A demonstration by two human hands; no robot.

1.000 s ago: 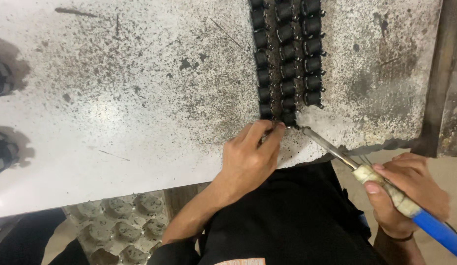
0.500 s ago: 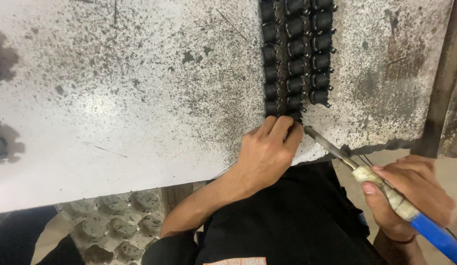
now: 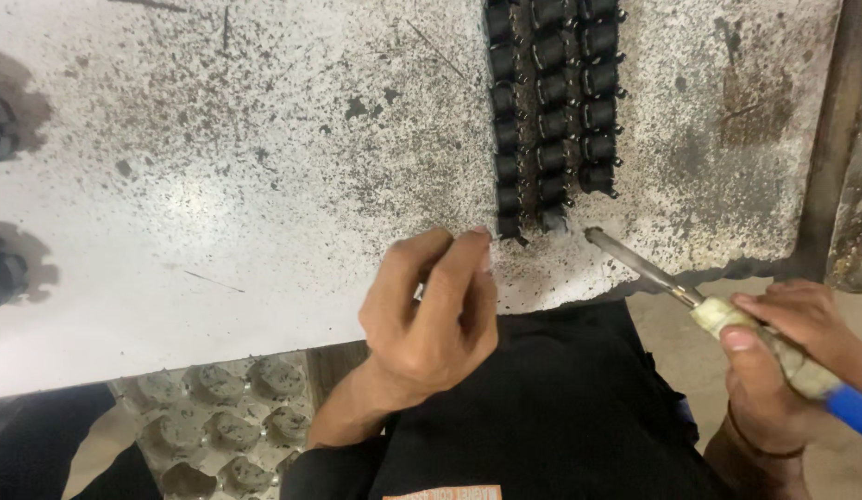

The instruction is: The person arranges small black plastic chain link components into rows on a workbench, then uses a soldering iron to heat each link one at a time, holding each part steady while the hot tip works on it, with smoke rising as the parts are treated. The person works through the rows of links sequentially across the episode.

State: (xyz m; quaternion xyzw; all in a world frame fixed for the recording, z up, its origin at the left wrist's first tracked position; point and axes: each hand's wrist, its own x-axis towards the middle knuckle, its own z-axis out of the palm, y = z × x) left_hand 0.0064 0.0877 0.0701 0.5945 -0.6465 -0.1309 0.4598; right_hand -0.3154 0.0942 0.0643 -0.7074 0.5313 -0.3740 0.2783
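Three rows of small black parts (image 3: 551, 111) lie side by side on a speckled white table (image 3: 218, 185). My left hand (image 3: 431, 310) rests at the table's near edge, just below and left of the rows. Its fingers are pinched together, and a small pale glint shows between them that I cannot identify. My right hand (image 3: 783, 347) grips a long tool (image 3: 727, 315) with a taped grip and a blue handle. The tool's metal tip (image 3: 595, 236) touches the table just below the rows' lower end.
A grey moulded tray (image 3: 218, 426) with round pockets sits under the table at the lower left. Dark objects (image 3: 0, 130) lie at the table's left edge. A rusty metal upright (image 3: 848, 148) runs along the right side. Black clothing (image 3: 560, 407) fills the lower middle.
My left hand has drawn back from the bottom of the rows toward the table edge. The tool tip stays near the rows' lower end.
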